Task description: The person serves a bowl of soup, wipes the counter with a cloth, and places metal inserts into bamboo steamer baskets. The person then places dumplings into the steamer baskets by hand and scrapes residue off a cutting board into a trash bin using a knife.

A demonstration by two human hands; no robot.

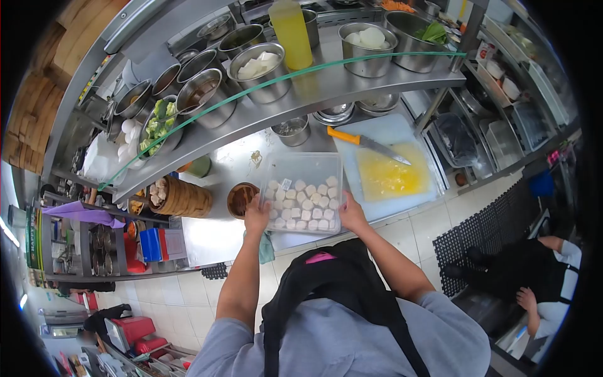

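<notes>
Both my hands grip a clear plastic container (303, 164) by its two short sides. Many pale, roundish pieces (306, 205) sit in rows in its lower part, and a small white label shows among them. My left hand (256, 215) closes round the left side, and my right hand (352, 212) holds the right side. The container is over the front of the steel counter (217, 160). To its right, a knife with an orange handle (344, 136) rests on a pale cutting board (359, 173) smeared with yellow liquid. A round brown bowl (240, 200) stands close to my left hand.
A steel shelf (295, 94) with a green edge runs above the counter. On it stand several metal pots, a yellow-filled bottle (291, 38) and a bowl of green vegetables (160, 122). Bamboo steamers (185, 198) stand at left. A person in black (524, 267) is at right.
</notes>
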